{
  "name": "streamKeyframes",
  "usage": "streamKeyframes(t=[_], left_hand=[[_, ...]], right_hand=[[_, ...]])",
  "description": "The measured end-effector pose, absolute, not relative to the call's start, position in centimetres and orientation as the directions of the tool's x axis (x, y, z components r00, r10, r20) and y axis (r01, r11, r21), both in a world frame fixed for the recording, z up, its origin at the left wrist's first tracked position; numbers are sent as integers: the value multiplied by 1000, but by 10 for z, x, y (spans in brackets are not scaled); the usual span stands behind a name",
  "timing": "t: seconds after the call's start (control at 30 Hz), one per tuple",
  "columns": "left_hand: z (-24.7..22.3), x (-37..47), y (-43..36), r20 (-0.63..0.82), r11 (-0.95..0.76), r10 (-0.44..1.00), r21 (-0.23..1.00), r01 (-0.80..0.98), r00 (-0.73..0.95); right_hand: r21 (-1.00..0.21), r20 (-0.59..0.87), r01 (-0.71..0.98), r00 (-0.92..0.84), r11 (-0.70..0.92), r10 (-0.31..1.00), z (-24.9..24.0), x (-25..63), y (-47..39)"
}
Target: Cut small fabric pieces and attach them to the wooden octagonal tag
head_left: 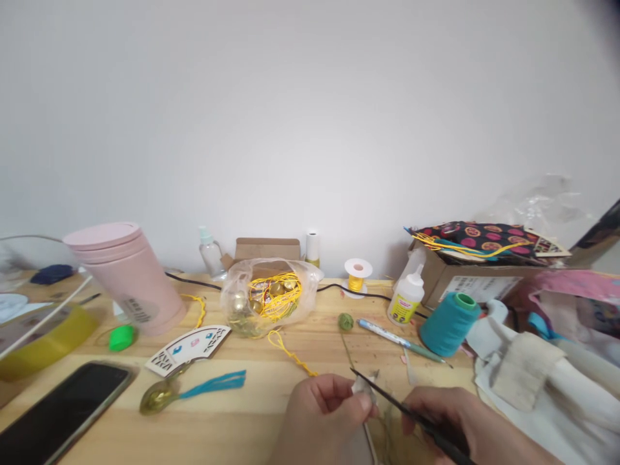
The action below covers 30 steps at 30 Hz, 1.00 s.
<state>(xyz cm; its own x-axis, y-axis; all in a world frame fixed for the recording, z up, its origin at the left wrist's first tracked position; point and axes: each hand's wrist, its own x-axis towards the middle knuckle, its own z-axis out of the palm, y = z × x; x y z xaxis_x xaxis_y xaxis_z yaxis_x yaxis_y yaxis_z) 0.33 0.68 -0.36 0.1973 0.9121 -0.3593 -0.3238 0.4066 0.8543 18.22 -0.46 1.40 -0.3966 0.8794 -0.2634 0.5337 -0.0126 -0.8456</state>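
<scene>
Pinched between the fingertips of my left hand [329,413] is a small whitish scrap [363,387], too blurred to name. My right hand [450,420] grips a slim black pointed tool [387,397], tweezers-like in shape. Its tip crosses over the scrap, and I cannot tell whether they touch. Olive-green thread [347,349] runs from a small green ball of thread [345,321] down toward my left fingers. A yellow braided cord [293,354] ends near my left hand. Beneath both hands lies a pale flat edge [371,442], mostly hidden.
Left: phone [62,413], pink tumbler [130,278], tape roll [53,342], brass pendant with blue tassel [159,395], patterned fan-shaped card [186,352]. Behind: plastic bag of yellow cords [271,294], thread spool [357,278]. Right: glue bottle [405,300], teal thread cone [450,326], pen [387,336], carton [465,281], white cloth [527,374].
</scene>
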Motion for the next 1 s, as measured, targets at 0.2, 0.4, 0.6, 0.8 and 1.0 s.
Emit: streamKeyframes(t=[0.2,0.4,0.6,0.8,1.0], left_hand=[[0,6,8,-408,433,901,859,-274,146],[3,10,2,-354,380,917,915,-134,184],[-15,14,-2,-274,245,938,957,152,211],[-22,16,-3,-268,229,931,957,178,246],[0,18,-5,-301,325,926,943,-74,230]], right_hand=[[-927,-81,366,-395,77,915,11,195,-5],[-927,42,342,-308,152,951,9,185,-5],[-968,-46,250,-312,36,949,14,165,-9],[-960,-56,277,-286,27,957,17,166,-12],[-996,-28,85,-163,-15,986,9,160,-12]])
